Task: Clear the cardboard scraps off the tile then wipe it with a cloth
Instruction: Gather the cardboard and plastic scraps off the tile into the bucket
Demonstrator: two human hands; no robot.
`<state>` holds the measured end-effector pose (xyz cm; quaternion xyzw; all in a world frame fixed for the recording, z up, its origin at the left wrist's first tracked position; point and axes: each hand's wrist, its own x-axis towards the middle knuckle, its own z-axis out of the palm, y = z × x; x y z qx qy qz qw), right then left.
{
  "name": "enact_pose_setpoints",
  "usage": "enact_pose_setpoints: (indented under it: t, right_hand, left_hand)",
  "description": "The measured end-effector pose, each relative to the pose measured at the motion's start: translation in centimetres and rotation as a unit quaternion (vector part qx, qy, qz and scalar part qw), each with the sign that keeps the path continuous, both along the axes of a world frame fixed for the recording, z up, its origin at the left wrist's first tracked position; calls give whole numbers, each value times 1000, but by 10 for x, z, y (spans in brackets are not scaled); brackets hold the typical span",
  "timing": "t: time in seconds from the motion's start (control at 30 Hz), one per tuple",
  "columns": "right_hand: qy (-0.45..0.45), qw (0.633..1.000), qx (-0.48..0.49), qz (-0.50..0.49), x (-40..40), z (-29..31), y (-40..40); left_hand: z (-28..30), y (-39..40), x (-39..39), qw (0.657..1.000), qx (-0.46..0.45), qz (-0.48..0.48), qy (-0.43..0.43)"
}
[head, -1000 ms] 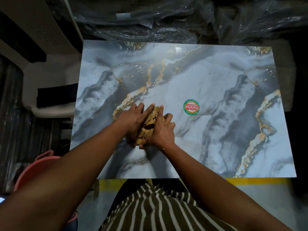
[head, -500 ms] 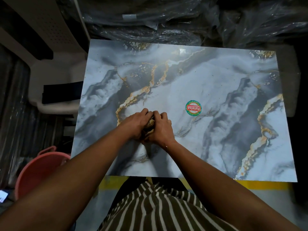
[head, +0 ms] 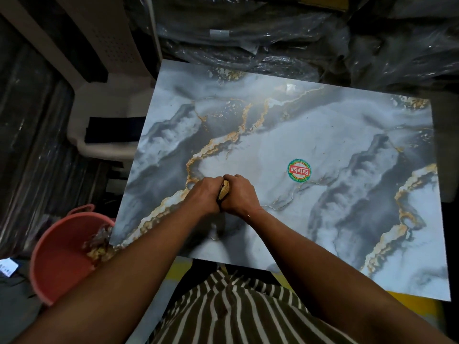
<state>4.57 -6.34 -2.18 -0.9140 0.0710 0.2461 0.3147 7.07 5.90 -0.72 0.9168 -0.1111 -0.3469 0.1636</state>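
Note:
A large grey and white marble-patterned tile [head: 323, 135] with gold veins lies flat in front of me. Near its front left, my left hand [head: 202, 194] and my right hand [head: 239, 194] are pressed together, fingers curled round a bunch of tan cardboard scraps [head: 224, 190]. Only a narrow strip of the scraps shows between the two hands. The hands sit on or just above the tile surface; I cannot tell which. No cloth is in view.
A round red and green sticker [head: 299, 170] sits on the tile to the right of my hands. A pink bucket [head: 59, 254] with scraps inside stands on the floor at the tile's front left corner. Plastic-wrapped bundles [head: 273, 33] lie behind the tile, a white chair [head: 109, 115] at its left.
My flat hands have closed together over the scraps, gathering them into a tight bunch. The view has shifted, bringing the pink bucket further into sight.

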Motion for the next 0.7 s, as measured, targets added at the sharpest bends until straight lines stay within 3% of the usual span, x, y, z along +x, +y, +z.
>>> enact_pose_setpoints:
  t: [0.27, 0.43, 0.7]
  right_hand:
    - [9, 999, 19, 41, 14, 8, 16]
    - [0, 995, 15, 100, 40, 27, 32]
    - [-51, 983, -6, 175, 56, 51, 85]
  left_hand:
    - [6, 25, -6, 995, -40, 91, -19]
    - [28, 42, 6, 992, -19, 115, -49]
    - [51, 96, 1, 975, -60, 189, -99]
